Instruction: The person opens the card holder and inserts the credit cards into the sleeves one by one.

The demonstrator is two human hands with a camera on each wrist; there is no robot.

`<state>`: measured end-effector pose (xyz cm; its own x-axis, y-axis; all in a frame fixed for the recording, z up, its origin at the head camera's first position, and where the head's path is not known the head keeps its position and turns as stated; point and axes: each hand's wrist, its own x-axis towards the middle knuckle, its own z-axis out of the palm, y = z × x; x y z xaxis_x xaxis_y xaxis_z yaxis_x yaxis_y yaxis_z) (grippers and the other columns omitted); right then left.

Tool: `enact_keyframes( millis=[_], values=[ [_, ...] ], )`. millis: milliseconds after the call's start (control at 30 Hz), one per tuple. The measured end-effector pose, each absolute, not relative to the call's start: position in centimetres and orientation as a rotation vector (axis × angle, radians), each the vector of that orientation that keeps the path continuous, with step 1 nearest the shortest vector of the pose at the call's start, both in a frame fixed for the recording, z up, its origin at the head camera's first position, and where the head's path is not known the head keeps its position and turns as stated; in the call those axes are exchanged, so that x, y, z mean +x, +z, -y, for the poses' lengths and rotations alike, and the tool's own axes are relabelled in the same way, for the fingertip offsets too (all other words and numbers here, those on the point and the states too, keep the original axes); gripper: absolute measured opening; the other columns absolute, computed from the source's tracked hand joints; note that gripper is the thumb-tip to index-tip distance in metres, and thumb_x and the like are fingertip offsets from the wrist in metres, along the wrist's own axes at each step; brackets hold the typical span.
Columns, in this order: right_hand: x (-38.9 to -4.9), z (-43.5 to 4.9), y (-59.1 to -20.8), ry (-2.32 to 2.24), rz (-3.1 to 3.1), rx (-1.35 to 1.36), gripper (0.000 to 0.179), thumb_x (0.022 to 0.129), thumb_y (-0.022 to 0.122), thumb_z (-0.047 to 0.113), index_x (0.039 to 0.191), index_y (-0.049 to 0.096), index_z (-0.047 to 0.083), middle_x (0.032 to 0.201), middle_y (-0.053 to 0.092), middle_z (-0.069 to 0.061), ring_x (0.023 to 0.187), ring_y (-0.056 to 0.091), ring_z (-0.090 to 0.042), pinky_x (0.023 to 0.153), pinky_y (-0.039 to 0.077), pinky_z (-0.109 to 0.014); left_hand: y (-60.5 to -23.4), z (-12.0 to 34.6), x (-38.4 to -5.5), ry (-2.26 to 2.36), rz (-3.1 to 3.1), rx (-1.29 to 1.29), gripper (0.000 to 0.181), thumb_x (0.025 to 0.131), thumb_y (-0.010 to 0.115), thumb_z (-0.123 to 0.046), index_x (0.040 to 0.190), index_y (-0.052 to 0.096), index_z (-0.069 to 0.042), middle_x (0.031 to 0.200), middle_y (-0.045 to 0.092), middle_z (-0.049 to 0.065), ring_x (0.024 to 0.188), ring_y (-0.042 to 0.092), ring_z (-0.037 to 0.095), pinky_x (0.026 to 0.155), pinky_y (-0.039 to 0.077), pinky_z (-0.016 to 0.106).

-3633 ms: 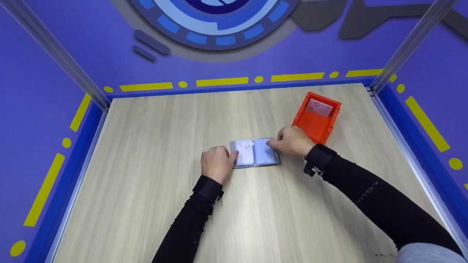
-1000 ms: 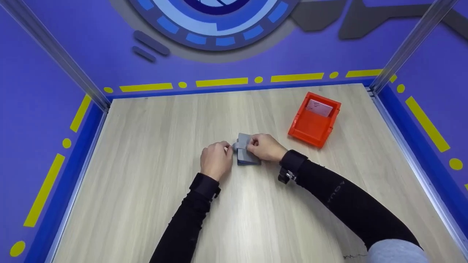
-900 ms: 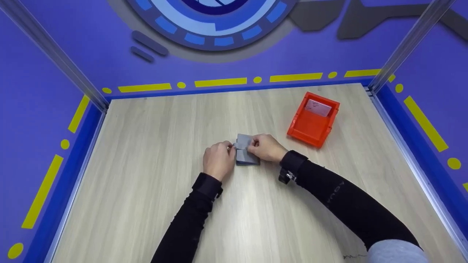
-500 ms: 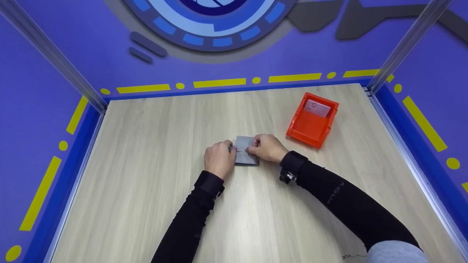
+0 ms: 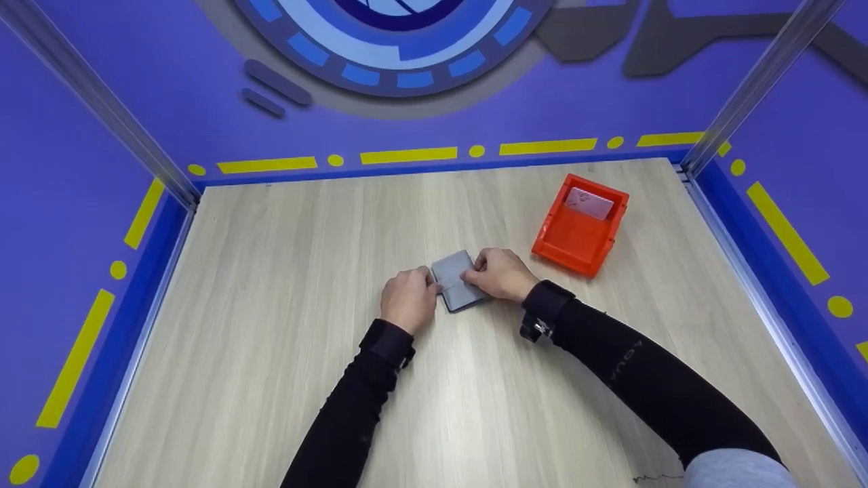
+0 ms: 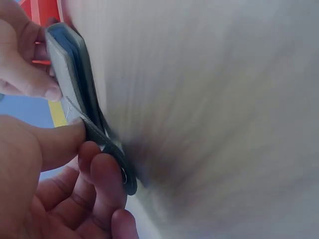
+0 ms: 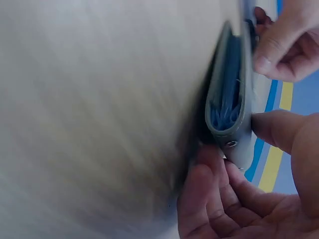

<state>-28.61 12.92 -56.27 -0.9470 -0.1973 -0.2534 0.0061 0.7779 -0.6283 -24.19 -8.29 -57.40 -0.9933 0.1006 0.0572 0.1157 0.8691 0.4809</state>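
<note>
A folded grey card holder [image 5: 456, 271] lies at mid-table between both hands, slightly turned. My left hand [image 5: 409, 298] is at its left edge; in the left wrist view its thumb and fingers pinch the strap [image 6: 117, 158] with a metal snap. From the right, my right hand [image 5: 503, 274] grips the card holder, thumb on the upper cover and fingers below the folded edge. Bluish plastic sleeves [image 7: 227, 107] show between the covers in the right wrist view, and a metal stud [image 7: 231, 144] sits near the fold.
A red open-front bin [image 5: 575, 237] stands to the right behind my right hand, with a pinkish-white card [image 5: 588, 203] against its back wall. Purple panels [image 5: 407, 129] with yellow markings enclose the wooden table [image 5: 305, 237] at the back and sides.
The card holder lay open with a white card showing and is now folded. The strap has come down toward the cover, and the card holder has turned slightly anticlockwise. My right hand has moved left.
</note>
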Motion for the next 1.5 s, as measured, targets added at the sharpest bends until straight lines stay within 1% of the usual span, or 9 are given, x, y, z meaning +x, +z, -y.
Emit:
enact_keyframes(
  millis=[100,167,333,500,633,867,1033,1333,1500],
  values=[
    [-28.5,-12.9,-56.2,-1.026,-2.605,-0.089,0.032,0.099,0.079,0.038,0.105,0.068,0.008,0.097,0.067,-0.005,0.090,0.061,-0.020,0.072,0.046,-0.028,-57.6,8.3,-24.1,-0.778,3.021,-0.162,0.023,0.104,0.077,-0.027,0.087,0.071,-0.013,0.088,0.077,0.007,0.081,0.072,0.028,0.074,0.055,0.046],
    [-28.5,-12.9,-56.2,-1.068,-2.576,-0.072,0.032,0.099,0.079,0.035,0.110,0.071,0.007,0.098,0.067,-0.004,0.091,0.061,-0.019,0.074,0.046,-0.027,-57.7,8.4,-24.0,-0.779,3.028,-0.162,0.022,0.105,0.076,-0.026,0.087,0.071,-0.012,0.088,0.077,0.007,0.081,0.072,0.028,0.075,0.056,0.045],
    [-28.1,-12.7,-55.5,-1.119,-2.579,-0.131,0.030,0.100,0.077,0.029,0.116,0.075,0.004,0.101,0.069,-0.006,0.094,0.064,-0.019,0.078,0.050,-0.028,-57.6,8.4,-24.0,-0.779,3.049,-0.173,0.018,0.106,0.073,-0.023,0.092,0.074,-0.012,0.090,0.078,0.006,0.083,0.074,0.027,0.076,0.057,0.045],
    [-28.0,-12.9,-54.6,-1.159,-2.586,-0.227,0.023,0.102,0.073,0.023,0.117,0.070,0.005,0.109,0.072,-0.011,0.099,0.068,-0.023,0.083,0.058,-0.035,-57.6,8.3,-23.9,-0.794,3.059,-0.178,0.014,0.106,0.072,-0.023,0.099,0.078,-0.013,0.092,0.079,0.004,0.082,0.073,0.024,0.076,0.056,0.044],
    [-28.1,-13.4,-54.4,-1.146,-2.614,-0.262,0.022,0.104,0.072,0.023,0.120,0.070,0.007,0.115,0.075,-0.014,0.102,0.071,-0.025,0.087,0.062,-0.039,-57.6,8.2,-23.8,-0.795,3.061,-0.188,0.013,0.106,0.072,-0.020,0.099,0.080,-0.013,0.092,0.080,0.005,0.081,0.072,0.024,0.075,0.057,0.043],
    [-28.4,-14.2,-53.8,-1.239,-2.753,-0.319,0.025,0.102,0.073,0.022,0.122,0.070,0.007,0.117,0.074,-0.015,0.104,0.069,-0.028,0.090,0.062,-0.044,-57.6,8.2,-23.6,-0.784,3.042,-0.198,0.014,0.105,0.073,-0.022,0.099,0.081,-0.013,0.092,0.081,0.005,0.079,0.073,0.025,0.074,0.057,0.043],
    [-28.1,-14.5,-52.8,-1.148,-2.981,-0.506,0.024,0.102,0.074,0.018,0.123,0.067,0.007,0.116,0.070,-0.014,0.102,0.066,-0.030,0.092,0.062,-0.046,-57.2,8.1,-23.7,-0.806,2.987,-0.233,0.018,0.108,0.070,-0.026,0.104,0.082,-0.013,0.090,0.080,0.003,0.075,0.070,0.021,0.071,0.055,0.041],
    [-26.8,-13.6,-53.4,-0.526,-3.228,-0.978,0.027,0.102,0.078,0.015,0.125,0.066,0.007,0.108,0.060,-0.009,0.097,0.061,-0.026,0.086,0.060,-0.039,-56.5,7.8,-23.9,-0.778,2.899,-0.255,0.019,0.107,0.069,-0.025,0.104,0.083,-0.013,0.085,0.080,0.003,0.075,0.074,0.023,0.070,0.058,0.043],
    [-26.8,-13.3,-53.1,-0.464,-3.301,-1.082,0.025,0.105,0.074,0.014,0.126,0.065,0.005,0.106,0.060,-0.010,0.096,0.060,-0.028,0.082,0.057,-0.038,-56.5,7.9,-23.8,-0.751,2.896,-0.224,0.020,0.108,0.069,-0.024,0.105,0.083,-0.011,0.088,0.081,0.006,0.077,0.076,0.027,0.071,0.059,0.046]
  ],
)
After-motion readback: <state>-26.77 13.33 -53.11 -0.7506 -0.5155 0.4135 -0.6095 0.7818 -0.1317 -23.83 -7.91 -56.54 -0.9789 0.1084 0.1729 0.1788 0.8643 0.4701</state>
